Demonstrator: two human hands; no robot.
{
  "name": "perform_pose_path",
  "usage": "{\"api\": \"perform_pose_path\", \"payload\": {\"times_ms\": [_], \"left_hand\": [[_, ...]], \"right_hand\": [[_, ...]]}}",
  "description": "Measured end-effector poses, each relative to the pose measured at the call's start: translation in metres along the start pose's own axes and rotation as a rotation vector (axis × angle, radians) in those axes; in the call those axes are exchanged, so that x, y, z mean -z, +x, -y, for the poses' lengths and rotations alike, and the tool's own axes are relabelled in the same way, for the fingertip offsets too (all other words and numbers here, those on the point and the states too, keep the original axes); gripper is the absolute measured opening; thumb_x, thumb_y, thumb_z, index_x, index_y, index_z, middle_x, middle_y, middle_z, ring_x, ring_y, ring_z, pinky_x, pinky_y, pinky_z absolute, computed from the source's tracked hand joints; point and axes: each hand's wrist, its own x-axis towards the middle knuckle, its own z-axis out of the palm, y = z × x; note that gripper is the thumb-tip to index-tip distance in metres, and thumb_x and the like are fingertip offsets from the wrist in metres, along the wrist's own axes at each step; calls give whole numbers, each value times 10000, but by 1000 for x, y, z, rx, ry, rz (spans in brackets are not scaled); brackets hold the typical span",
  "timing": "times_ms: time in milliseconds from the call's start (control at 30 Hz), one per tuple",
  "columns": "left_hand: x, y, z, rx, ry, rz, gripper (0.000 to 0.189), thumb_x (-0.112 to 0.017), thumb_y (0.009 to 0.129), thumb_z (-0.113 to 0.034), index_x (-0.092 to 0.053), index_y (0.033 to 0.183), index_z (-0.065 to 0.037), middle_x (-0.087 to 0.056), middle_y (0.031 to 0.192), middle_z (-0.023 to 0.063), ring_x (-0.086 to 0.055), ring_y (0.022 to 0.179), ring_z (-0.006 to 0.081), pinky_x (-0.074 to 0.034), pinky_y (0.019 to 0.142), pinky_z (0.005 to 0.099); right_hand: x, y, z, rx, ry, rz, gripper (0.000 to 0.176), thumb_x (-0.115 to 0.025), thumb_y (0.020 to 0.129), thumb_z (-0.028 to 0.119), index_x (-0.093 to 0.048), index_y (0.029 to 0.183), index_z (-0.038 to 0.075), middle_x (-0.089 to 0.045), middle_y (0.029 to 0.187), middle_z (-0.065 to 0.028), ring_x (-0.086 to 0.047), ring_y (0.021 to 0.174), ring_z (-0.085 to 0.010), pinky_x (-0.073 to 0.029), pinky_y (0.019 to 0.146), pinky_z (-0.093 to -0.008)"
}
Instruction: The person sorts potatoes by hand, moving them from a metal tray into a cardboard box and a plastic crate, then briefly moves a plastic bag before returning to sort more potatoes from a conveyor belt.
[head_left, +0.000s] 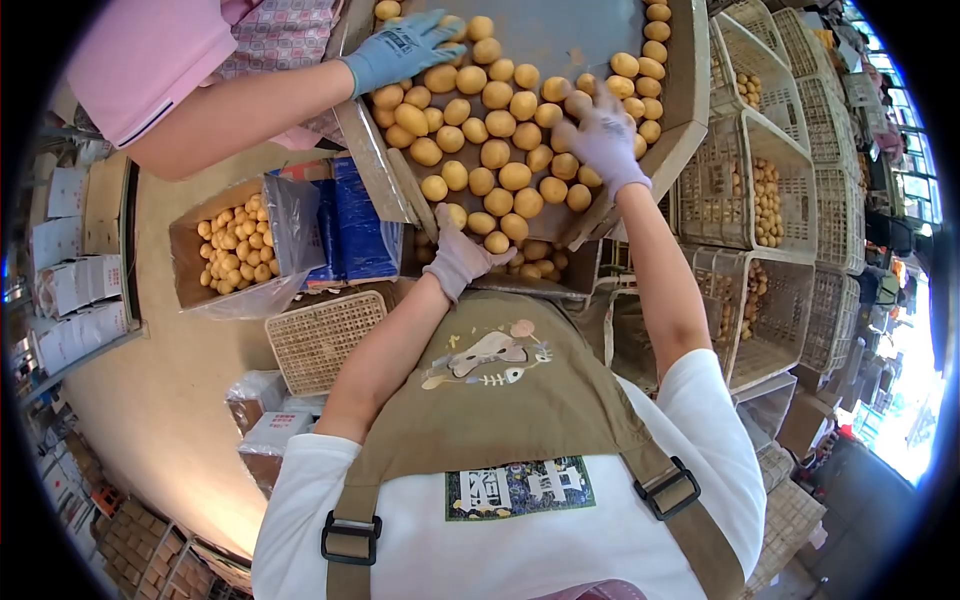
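Observation:
Many small yellow potatoes [495,153] lie spread over a metal sorting table [560,35] with raised edges. My right hand [605,140], in a pale lavender glove, rests among the potatoes on the right side, its fingers spread and touching some of them. At the table's narrow front opening is my left hand [462,258], also gloved, with fingers apart and nothing gripped. Potatoes sit right beside its fingers. Below the opening, a box [575,295] holds more potatoes, partly hidden by my left hand and apron. Another person's hand [400,52] in a blue-grey glove lies on potatoes at the upper left.
Left of the table stands a plastic-lined box [185,262] of potatoes, with a blue package [362,225] beside it. An overturned-looking plastic basket [325,342] lies nearer me. Stacked plastic crates [740,185], some with potatoes, line the right side. Cartons [75,310] stand far left.

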Motion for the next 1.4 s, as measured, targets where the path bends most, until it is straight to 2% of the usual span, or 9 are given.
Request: {"api": "perform_pose_path", "payload": {"times_ms": [100,233,400,567,700,800,967,1167,1400], "left_hand": [[6,4,-4,64,0,55,899,-339,874,-802,-249,1552,-219,-284,1601,80,-305,1456,371,-187,1123,714],[15,-1,-5,86,50,134,886,-323,891,-800,-245,1558,-223,-279,1614,71,-305,1457,368,-177,1131,696],[12,4,-5,130,-2,37,767,-352,939,-724,-325,1520,-224,-349,1574,51,-317,1447,369,-151,1132,698],[27,2,-8,98,271,-44,654,-549,925,-623,-442,1445,-241,-461,1463,20,-346,1394,264,-141,1136,665],[24,-3,-6,-21,148,-162,746,-608,857,-699,-450,1427,-245,-448,1449,12,-392,1350,232,-252,1121,542],[19,-3,-7,4,41,-139,725,-614,867,-676,-448,1431,-252,-449,1448,15,-379,1358,232,-260,1117,551],[29,3,-6,48,224,16,690,-577,921,-607,-400,1471,-231,-412,1514,11,-320,1443,279,-223,1136,644],[9,-8,-6,10,-26,-22,887,-472,882,-761,-305,1528,-178,-327,1578,64,-351,1435,328,-283,1116,674],[7,-8,-6,78,-34,186,939,-385,862,-813,-252,1548,-186,-249,1604,103,-284,1458,392,-278,1111,694]], "right_hand": [[-32,-35,26,168,-108,459,732,-589,860,605,-370,1525,394,-158,1650,-178,-190,1501,-427,-148,1155,-654],[-39,-70,32,168,-54,477,794,-648,808,588,-352,1527,427,-98,1674,-135,-132,1521,-411,-30,1165,-660],[-42,-44,61,214,138,115,204,-606,867,365,-735,869,206,-597,1173,-77,-628,878,-299,-393,895,-553],[-50,-59,51,376,-53,122,548,-661,826,429,-583,1363,355,-373,1562,-123,-322,1439,-386,-208,1148,-597],[-35,-49,12,36,320,473,462,-650,845,426,-650,1294,315,-373,1563,-136,-388,1402,-369,-251,1146,-572],[-26,-49,12,47,-79,-48,364,-617,879,428,-739,1144,210,-517,1442,-157,-510,1293,-358,-360,1117,-437],[-25,-36,-8,-267,438,275,410,-631,854,453,-708,1205,256,-552,1322,-150,-535,1222,-355,-369,1082,-486],[-45,-86,33,27,-77,368,670,-644,813,549,-518,1443,359,-158,1645,-220,-216,1484,-436,-92,1148,-617],[-50,-71,32,59,134,85,453,-623,881,343,-609,1322,242,-543,1378,-230,-592,1157,-414,-463,986,-447]]}}
